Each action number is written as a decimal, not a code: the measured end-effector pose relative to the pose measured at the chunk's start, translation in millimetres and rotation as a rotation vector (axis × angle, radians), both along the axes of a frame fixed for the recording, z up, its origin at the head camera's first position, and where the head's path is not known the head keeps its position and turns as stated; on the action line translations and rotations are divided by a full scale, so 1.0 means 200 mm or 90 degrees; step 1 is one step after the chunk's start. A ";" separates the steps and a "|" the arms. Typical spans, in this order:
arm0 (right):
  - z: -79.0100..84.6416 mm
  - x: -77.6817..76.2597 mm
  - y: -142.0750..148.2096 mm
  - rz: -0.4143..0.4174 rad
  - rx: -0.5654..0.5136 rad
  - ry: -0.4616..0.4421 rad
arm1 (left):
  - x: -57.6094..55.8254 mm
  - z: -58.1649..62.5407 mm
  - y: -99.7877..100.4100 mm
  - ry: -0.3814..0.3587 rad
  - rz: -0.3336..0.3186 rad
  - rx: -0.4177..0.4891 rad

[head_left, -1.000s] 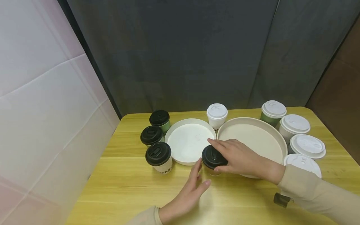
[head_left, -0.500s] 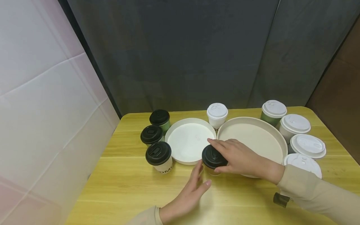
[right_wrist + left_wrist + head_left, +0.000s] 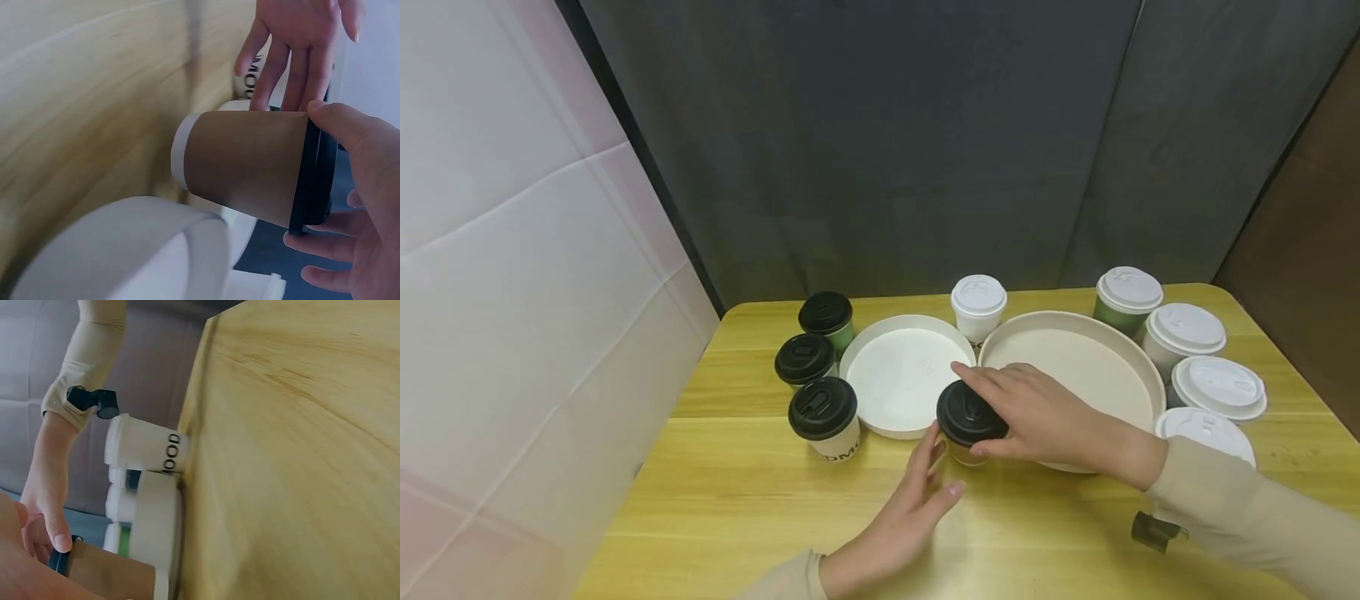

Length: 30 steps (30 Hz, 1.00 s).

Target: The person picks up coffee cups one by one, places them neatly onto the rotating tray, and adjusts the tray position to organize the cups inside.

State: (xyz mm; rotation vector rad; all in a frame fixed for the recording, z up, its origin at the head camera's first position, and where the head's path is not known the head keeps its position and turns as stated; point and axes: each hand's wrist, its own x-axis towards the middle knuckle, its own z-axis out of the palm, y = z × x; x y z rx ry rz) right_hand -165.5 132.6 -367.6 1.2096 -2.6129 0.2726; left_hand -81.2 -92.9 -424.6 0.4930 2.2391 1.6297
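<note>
My right hand (image 3: 1037,414) grips a paper coffee cup by its black lid (image 3: 966,412) from above, thumb on the near side and fingers on the far side. In the right wrist view, this coffee cup (image 3: 244,165) shows a brown sleeve and a white base. My left hand (image 3: 898,512) reaches in from the near left with its fingers extended, fingertips right at the cup's side. Just beyond the cup lie a round white tray (image 3: 906,379) and a larger beige tray (image 3: 1075,358), side by side. Neither tray bears a cup.
Left of the white tray stand three black-lidded cups (image 3: 823,408). A white-lidded cup (image 3: 979,304) sits behind, between the trays. Several more white-lidded cups (image 3: 1187,329) line the beige tray's right side. Beyond the wooden table (image 3: 730,517) hangs a dark backdrop (image 3: 887,150).
My right hand and the coffee cup have risen very slightly in the last half second. The left hand, the trays and the other cups have stayed nearly in place.
</note>
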 end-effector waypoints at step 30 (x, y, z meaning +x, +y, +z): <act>0.21 -0.09 -0.19 0.018 -0.138 0.026 | -0.09 0.20 -0.08 0.127 0.115 0.054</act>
